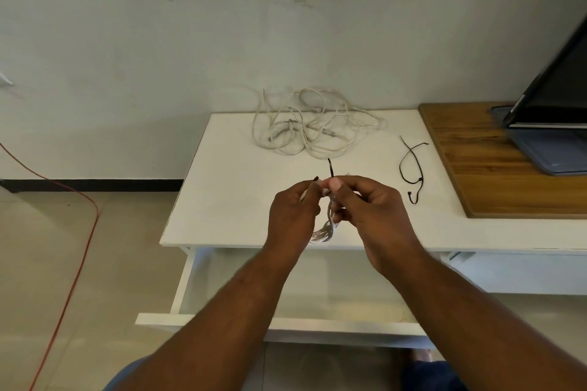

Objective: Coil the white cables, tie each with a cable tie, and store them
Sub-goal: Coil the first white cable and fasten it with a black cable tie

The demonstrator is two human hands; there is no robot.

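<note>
Left hand (293,213), right hand (371,209) both pinch cable tie (330,168) round coiled cable (324,232) | above table (228,200) front edge | drawer (286,325) open below | loose cables (305,127) by wall

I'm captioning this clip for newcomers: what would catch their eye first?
The left hand and right hand meet mid-frame, pinching a black cable tie and a coiled white cable above the white table. Behind lies a tangle of white cables; spare black ties lie to the right.
</note>
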